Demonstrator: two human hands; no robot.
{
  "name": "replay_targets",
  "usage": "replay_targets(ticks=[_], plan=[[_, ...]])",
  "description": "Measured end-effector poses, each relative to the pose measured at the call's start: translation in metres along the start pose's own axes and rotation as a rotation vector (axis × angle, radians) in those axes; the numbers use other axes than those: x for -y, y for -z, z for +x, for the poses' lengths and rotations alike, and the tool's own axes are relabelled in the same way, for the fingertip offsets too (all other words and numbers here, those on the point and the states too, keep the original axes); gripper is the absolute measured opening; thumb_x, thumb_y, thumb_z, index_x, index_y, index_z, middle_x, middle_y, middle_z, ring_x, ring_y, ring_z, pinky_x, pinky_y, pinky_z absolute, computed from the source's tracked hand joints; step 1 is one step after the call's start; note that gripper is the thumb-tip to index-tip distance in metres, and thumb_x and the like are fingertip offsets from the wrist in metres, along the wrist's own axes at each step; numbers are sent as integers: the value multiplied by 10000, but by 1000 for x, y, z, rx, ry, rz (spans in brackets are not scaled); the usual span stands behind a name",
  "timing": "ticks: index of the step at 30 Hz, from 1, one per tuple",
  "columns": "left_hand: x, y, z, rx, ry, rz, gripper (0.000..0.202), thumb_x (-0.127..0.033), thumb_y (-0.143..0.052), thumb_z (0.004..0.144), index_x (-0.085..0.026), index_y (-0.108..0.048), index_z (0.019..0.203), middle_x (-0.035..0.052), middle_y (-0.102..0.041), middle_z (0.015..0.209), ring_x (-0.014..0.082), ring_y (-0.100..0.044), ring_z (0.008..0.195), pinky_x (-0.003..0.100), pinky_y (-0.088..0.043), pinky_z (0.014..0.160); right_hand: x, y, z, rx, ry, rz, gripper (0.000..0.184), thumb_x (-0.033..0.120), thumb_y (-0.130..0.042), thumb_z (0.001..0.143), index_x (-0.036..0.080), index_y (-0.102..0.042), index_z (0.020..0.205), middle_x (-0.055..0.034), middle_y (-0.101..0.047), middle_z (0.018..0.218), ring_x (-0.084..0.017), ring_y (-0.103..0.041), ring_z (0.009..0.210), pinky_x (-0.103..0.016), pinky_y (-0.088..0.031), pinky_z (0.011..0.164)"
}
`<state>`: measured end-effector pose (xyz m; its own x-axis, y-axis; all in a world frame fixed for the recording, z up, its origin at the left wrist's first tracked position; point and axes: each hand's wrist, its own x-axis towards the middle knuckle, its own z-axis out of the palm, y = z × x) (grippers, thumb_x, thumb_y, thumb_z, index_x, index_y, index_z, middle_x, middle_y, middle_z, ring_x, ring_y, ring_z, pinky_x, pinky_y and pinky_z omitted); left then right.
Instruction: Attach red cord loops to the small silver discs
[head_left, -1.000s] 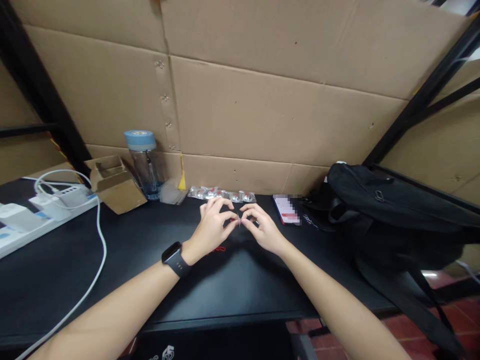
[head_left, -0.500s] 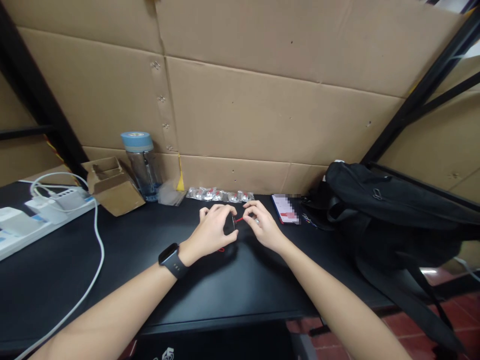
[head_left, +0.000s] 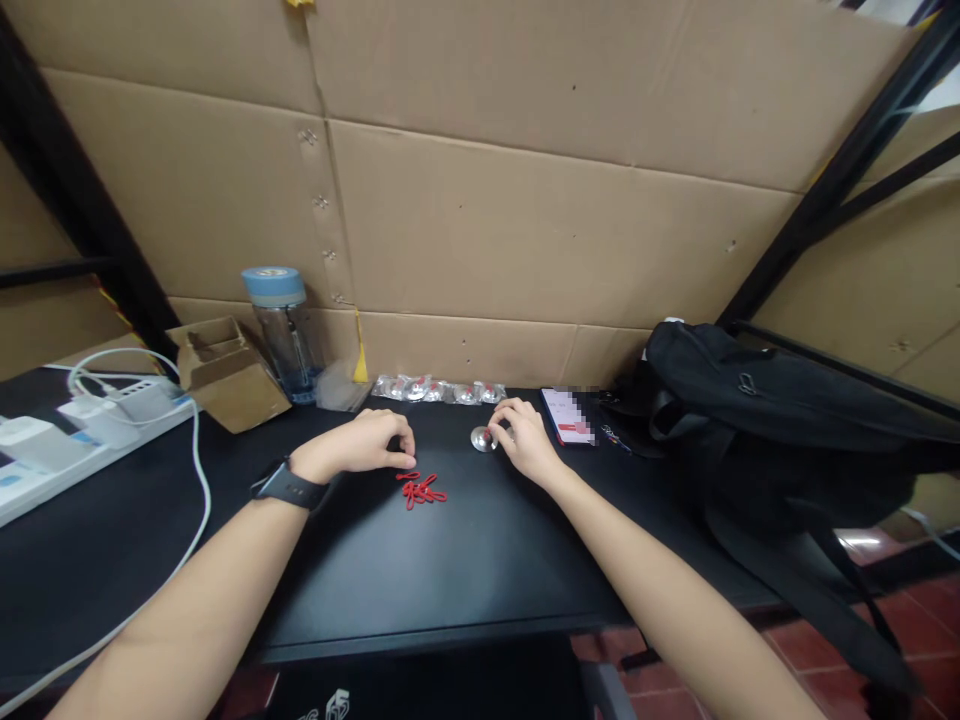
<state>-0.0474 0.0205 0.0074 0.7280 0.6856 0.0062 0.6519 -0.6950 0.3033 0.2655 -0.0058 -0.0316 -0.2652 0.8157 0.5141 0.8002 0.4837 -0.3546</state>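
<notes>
My right hand (head_left: 529, 445) has its thumb and fingers pinched at the red middle of a small silver cymbal (head_left: 480, 440), which appears to rest on the black table. Part of the cymbal is covered by the fingers. To the left, my left hand (head_left: 371, 440) is empty, with its fingers curled and the thumb apart from them. Just below its fingertips lies a small heap of red cord loops (head_left: 422, 492). Behind both hands, several silver discs with red centres in clear plastic bags (head_left: 439, 390) lie in a row.
A phone (head_left: 568, 417) and a black backpack (head_left: 765, 430) are on the right. At left stand a water bottle (head_left: 277, 330), an opened cardboard box (head_left: 229, 375) and a power strip (head_left: 105, 430) with white cables. Cardboard panels (head_left: 480, 220) close off the back.
My left hand has let go of the cymbal and moved left, uncovering the red loops. My right hand has lowered the cymbal to the table, its fingers still at the red middle.
</notes>
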Motion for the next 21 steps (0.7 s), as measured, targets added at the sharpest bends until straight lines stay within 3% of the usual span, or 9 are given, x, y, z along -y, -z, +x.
replay_targets(ticks=[4, 8, 11, 15, 21], plan=[[-6, -4, 3, 47, 33, 16, 130, -397, -734, 804, -275, -759, 839, -11, -749, 886, 198, -659, 891, 280, -397, 856, -16, 16, 4, 13, -5, -25, 182, 227, -538, 948, 226, -620, 1111, -83, -655, 1161, -241, -593, 1064, -417, -448, 965], [-10, -6, 4, 5, 61, 81, 119, -285, -650, 856, -252, -742, 787, -5, -751, 873, 187, -662, 872, 300, -372, 867, -38, 33, -1, 188, -1, -53, 393, 271, -707, 818, 209, -638, 1200, -112, -658, 1243, -275, -613, 1143, -431, -460, 1021], [-9, -7, 4, -32, 91, 109, 152, -329, -624, 880, -248, -743, 830, 13, -753, 926, 200, -660, 917, 316, -360, 879, -47, 35, -4, 263, -24, -10, 454, 286, -714, 821, 197, -634, 1258, -131, -678, 1248, -279, -645, 1138, -420, -487, 1009], [-9, -9, 3, 1, 97, 104, 101, -346, -695, 817, -255, -734, 801, 6, -754, 916, 210, -661, 934, 318, -355, 877, -45, 33, -4, 306, -54, 51, 398, 285, -683, 857, 189, -654, 1242, -117, -728, 1159, -254, -701, 1015, -388, -533, 929], [-11, -18, 5, -94, 41, 132, 143, -246, -585, 870, -236, -680, 763, 14, -738, 865, 210, -659, 883, 327, -326, 815, -40, 33, -5, 291, -23, 27, 412, 233, -776, 766, 218, -697, 1171, -85, -744, 1112, -259, -706, 999, -396, -537, 910]])
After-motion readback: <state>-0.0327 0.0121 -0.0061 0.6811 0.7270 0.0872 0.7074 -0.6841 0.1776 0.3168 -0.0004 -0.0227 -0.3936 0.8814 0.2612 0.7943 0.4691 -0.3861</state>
